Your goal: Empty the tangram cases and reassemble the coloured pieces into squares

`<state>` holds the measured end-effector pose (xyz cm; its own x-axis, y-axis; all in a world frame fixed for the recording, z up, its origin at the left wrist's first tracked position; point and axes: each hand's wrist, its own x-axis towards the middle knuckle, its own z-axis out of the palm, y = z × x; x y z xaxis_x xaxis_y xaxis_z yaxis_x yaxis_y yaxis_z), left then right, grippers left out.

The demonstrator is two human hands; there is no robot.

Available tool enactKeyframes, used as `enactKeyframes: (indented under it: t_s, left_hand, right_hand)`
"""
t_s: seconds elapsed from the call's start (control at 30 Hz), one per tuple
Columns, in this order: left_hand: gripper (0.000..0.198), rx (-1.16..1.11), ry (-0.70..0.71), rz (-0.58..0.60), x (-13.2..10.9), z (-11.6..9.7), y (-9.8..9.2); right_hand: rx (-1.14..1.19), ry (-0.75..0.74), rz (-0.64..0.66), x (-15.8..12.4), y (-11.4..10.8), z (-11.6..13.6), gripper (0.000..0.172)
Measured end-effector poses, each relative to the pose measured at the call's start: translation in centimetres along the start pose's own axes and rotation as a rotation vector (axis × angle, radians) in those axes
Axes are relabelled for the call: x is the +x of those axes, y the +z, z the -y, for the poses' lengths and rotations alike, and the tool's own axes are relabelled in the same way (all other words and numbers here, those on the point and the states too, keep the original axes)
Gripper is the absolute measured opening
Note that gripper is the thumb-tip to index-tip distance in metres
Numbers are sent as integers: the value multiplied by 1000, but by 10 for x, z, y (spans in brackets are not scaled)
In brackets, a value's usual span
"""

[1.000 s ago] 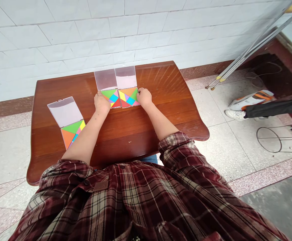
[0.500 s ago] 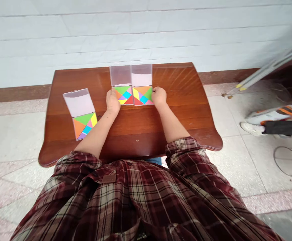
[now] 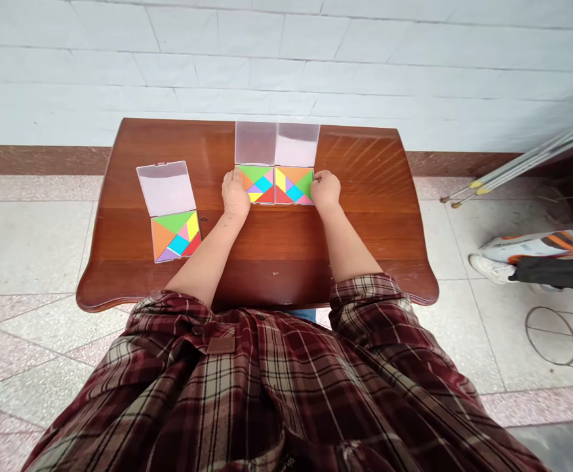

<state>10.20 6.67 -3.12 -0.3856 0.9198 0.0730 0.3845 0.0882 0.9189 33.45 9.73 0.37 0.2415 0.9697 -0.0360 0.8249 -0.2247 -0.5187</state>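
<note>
Wooden tabletop (image 3: 365,216), hands (image 3: 236,195) (image 3: 326,190) on two open tangram cases (image 3: 256,185) (image 3: 294,185)

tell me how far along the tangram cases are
The lone tangram case at left looks done, its square filled with coloured pieces. In hand: two cases side by side, left hand on one case, right hand at the other case, both also looking full. Left: nothing loose shows.

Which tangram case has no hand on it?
The far-left tangram case, set apart; the other two sit side by side, touched by the left hand and right hand.
</note>
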Motion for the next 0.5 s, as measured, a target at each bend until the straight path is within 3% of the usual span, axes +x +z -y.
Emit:
enactKeyframes:
  t_s: [0.4, 0.5]
  left_hand:
    - [59, 210, -5, 79, -4, -21, -16]
    - [52, 134, 5, 63, -4, -22, -18]
  right_hand:
    - [61, 9, 17, 3, 2, 3, 32]
    - [92, 23, 42, 4, 1, 4, 32]
